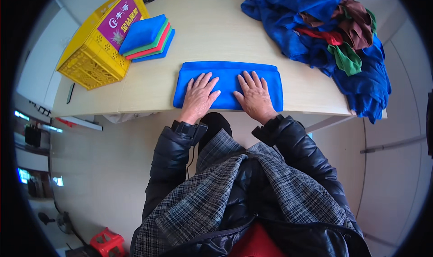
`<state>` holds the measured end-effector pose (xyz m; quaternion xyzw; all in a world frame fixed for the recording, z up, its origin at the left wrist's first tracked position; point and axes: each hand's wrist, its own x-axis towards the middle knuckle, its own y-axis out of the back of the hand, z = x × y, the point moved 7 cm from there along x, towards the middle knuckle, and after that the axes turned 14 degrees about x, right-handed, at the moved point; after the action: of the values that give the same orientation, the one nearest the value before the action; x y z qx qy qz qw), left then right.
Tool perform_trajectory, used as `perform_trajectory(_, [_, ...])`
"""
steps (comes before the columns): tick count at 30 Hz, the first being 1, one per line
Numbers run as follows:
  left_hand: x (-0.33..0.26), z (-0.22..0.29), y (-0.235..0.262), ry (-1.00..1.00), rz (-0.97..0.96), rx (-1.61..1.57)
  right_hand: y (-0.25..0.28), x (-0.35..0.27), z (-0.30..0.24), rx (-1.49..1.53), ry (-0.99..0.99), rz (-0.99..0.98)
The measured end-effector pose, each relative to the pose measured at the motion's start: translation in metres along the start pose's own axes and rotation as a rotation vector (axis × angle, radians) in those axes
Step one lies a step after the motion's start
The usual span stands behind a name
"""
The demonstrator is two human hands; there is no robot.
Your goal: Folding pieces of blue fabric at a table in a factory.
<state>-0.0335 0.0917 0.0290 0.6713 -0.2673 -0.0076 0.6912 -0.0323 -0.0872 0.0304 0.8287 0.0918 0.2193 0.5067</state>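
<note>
A blue cloth (pixel 228 88), folded into a long rectangle, lies across the table's near edge in front of me. My left hand (pixel 199 97) rests flat on its left part, fingers spread. On its right part lies my right hand (pixel 256 94), also flat with the fingers apart. Neither hand grips anything. Beyond my left hand, a neat stack of folded cloths (pixel 148 38) in blue, green and red leans close to a yellow crate. Over on the far right, a loose heap of crumpled cloths (pixel 293 27), mostly blue with some brown, red and green, hangs partly over the edge.
The yellow plastic crate (pixel 92 61) with a purple label stands at the table's left. A thin dark flat object (pixel 71 93) lies by the left edge. The pale wooden table (pixel 212 27) ends just before my body. A red plastic stool (pixel 107 242) is on the floor at lower left.
</note>
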Motion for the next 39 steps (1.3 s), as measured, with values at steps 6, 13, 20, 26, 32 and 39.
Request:
perform_trajectory(6, [0.002, -0.047, -0.017, 0.089, -0.012, 0.105, 0.004, 0.001, -0.009, 0.016, 0.022, 0.028])
perform_trajectory(13, [0.016, -0.07, -0.02, 0.27, -0.149, 0.02, 0.013, -0.011, 0.007, -0.086, 0.019, 0.069])
perform_trajectory(20, [-0.012, -0.021, 0.024, 0.173, 0.071, 0.03, 0.001, -0.01, 0.007, -0.117, -0.007, -0.006])
perform_trajectory(26, [-0.021, 0.007, 0.008, 0.11, 0.019, -0.109, 0.002, -0.008, 0.004, -0.131, -0.051, -0.041])
perform_trajectory(32, [-0.022, -0.023, 0.007, 0.149, 0.096, -0.064, 0.002, -0.005, 0.006, -0.138, -0.039, -0.051])
perform_trajectory(39, [-0.011, 0.005, 0.006, 0.203, 0.086, -0.077, -0.005, -0.002, 0.011, -0.089, -0.087, -0.053])
